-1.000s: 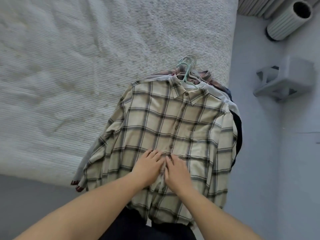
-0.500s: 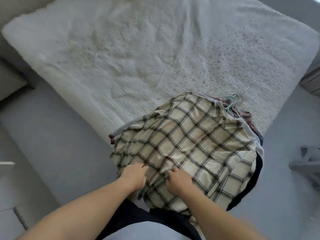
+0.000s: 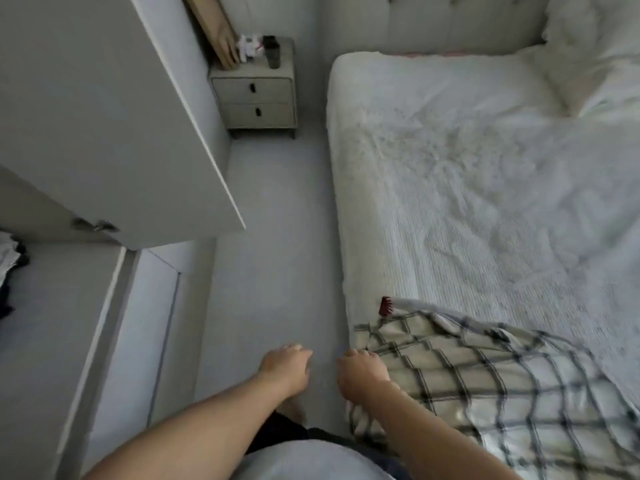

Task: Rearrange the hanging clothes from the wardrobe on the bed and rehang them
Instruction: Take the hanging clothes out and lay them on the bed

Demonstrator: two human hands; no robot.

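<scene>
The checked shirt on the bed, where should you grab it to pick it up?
Probably by its near edge, hanging off the bed's side. The checked shirt lies flat, its collar end out of view, and the right hand is beside that edge, so come from the floor side.

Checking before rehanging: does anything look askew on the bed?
The plaid shirt lies rumpled at the bed edge, its hem drooping over the side toward the floor beside the right hand.

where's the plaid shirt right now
In the head view, the plaid shirt lies at lower right on the near corner of the bed, its edge beside the right hand.
</scene>
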